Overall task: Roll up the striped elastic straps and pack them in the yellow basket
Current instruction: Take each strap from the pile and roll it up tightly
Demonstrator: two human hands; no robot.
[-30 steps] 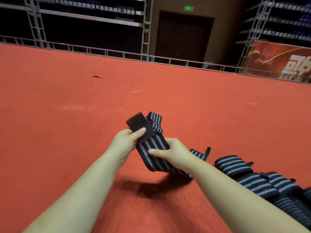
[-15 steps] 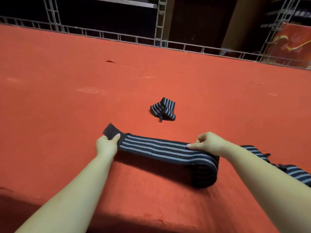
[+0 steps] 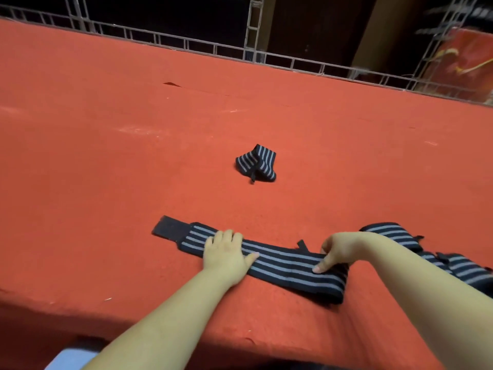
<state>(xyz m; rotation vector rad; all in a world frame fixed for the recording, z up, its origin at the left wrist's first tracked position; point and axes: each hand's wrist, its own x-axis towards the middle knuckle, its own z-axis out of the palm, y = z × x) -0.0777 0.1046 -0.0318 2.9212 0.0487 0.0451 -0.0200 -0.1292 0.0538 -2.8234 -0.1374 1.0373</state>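
Striped black-and-grey strap (image 3: 280, 263) flat on the red floor (image 3: 106, 156), long axis left to right, plain black tab end pointing left. Left hand (image 3: 226, 253) spread, pressing it down; right hand (image 3: 337, 252) curled, gripping the folded right end. Crumpled strap (image 3: 256, 164) well beyond.

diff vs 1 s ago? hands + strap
The strap went from held up between both hands to stretched flat on the red mat. The left hand let go of the black end tab and now presses flat mid-strap; the right hand holds the folded end. The crumpled strap beyond stays put.
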